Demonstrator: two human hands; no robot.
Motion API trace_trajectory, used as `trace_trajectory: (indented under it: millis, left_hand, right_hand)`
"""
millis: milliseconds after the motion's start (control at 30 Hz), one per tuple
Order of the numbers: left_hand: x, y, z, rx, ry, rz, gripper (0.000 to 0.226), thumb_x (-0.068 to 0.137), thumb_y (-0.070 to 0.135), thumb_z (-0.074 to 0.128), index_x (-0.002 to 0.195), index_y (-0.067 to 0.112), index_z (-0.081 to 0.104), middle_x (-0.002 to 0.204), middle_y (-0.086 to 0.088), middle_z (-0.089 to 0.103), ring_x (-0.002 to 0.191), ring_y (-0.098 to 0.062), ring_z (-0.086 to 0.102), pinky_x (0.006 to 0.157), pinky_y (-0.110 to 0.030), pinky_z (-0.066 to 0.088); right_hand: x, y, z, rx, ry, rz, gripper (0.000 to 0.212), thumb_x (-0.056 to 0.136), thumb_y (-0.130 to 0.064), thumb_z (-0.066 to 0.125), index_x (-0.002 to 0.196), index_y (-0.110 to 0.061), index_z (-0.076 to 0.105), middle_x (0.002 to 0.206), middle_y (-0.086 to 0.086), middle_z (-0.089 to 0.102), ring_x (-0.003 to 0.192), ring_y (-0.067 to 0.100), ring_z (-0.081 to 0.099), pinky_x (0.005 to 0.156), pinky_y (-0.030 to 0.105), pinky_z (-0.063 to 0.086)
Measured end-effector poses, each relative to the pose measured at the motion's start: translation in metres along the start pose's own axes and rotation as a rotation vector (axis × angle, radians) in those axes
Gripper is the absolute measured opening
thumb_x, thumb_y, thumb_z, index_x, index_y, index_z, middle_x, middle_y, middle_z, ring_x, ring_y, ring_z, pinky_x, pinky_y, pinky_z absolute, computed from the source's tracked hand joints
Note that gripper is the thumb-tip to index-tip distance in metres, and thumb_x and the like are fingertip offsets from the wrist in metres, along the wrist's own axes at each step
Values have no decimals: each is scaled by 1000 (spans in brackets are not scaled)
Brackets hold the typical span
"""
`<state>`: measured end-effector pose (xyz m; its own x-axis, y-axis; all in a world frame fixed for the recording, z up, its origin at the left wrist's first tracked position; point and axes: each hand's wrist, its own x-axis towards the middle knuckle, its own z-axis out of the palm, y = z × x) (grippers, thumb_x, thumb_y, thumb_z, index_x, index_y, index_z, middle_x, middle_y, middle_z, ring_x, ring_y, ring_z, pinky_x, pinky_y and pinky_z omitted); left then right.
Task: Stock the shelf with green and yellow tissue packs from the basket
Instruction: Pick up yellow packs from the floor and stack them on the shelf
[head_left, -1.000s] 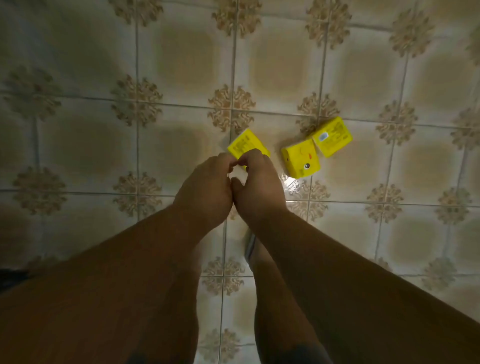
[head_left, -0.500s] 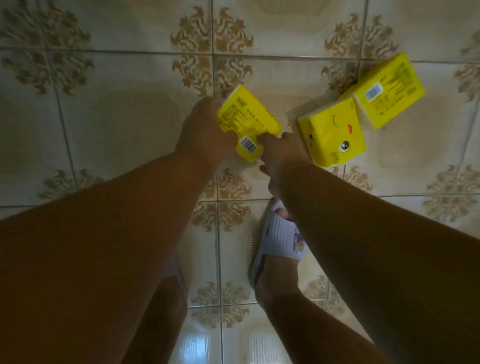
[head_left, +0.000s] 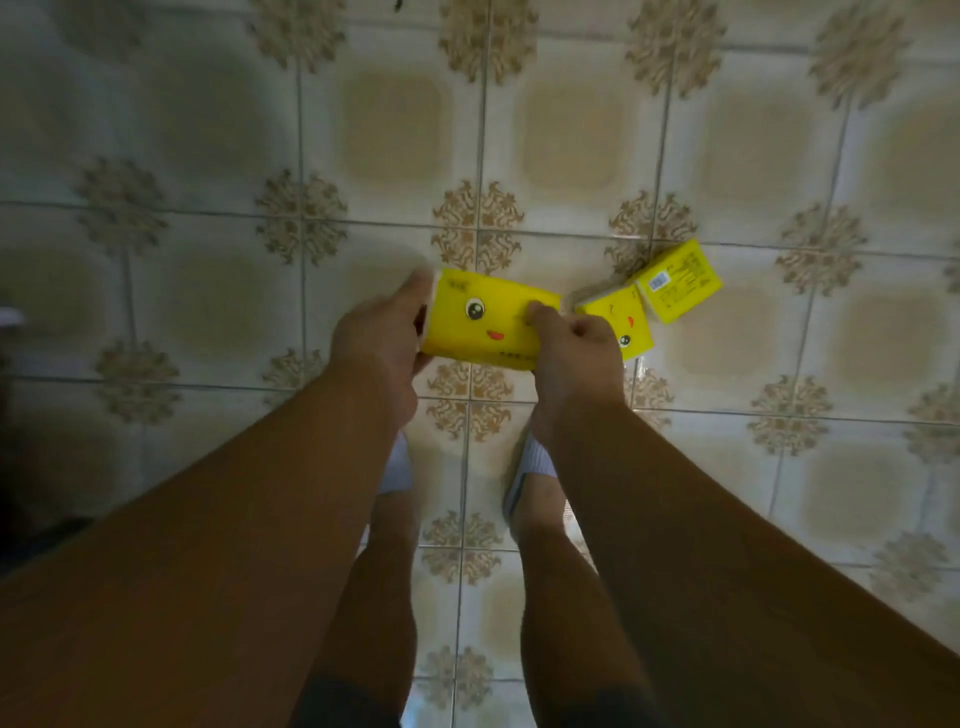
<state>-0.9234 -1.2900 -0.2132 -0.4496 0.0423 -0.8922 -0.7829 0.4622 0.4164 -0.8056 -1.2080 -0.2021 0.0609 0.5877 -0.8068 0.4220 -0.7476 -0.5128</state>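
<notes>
The person stands over a tiled floor (head_left: 571, 135), both bare arms stretched down and forward. Between the hands is a yellow tissue pack (head_left: 483, 322), held level above the floor with its printed cartoon face up: one eye and a small red mouth show on the top.

The left hand (head_left: 379, 338) takes the pack's left end. Its fingers curl round that end, the thumb lying along the far edge, so the grip is closed on the pack. The right hand (head_left: 576, 348) holds the right end; its fingers are bent and a fingertip presses on the top face near the right edge. Part of the pack's right end is hidden behind this hand.

Just right of the right hand, two more yellow packs lie on the floor. The face pack (head_left: 621, 319) sits partly behind the knuckles, its eye and mouth print showing. The barcode pack (head_left: 678, 280) rests touching its far right corner, tilted, with a white barcode label and small print on its upper side.

Below the hands, the person's legs and two feet in pale slippers (head_left: 530, 467) stand on the tiles, the left foot mostly hidden by the left arm. The tiles are cream with brown floral ornaments at the corners. The left side of the view is dark.
</notes>
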Motion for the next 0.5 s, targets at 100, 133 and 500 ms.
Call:
trace_trajectory:
  millis: [100, 133, 500]
  left_hand:
    - [-79, 53, -13, -65, -36, 68, 23, 89, 40, 69, 93, 18, 71, 97, -5, 74, 82, -18, 71, 69, -33, 58]
    - [-108, 74, -17, -79, -41, 105, 26, 90, 44, 67, 96, 19, 71, 99, -5, 74, 83, -19, 72, 73, -36, 59]
    - [-417, 244, -100, -17, 29, 821, 48, 82, 69, 41, 119, 44, 56, 104, 22, 59, 95, 2, 57, 71, -21, 43]
  right_hand:
    - [-73, -61, -22, 22, -34, -153, 24, 87, -18, 66, 109, -24, 60, 88, -8, 56, 77, 10, 55, 60, 14, 43]
    - [-101, -84, -29, 15, -83, -223, 34, 88, -17, 64, 121, -26, 59, 99, -8, 60, 86, 6, 58, 68, 13, 45]
    - [-390, -264, -60, 6, -202, -851, 33, 92, -46, 56, 120, -31, 47, 104, -20, 56, 92, -12, 53, 73, 17, 41]
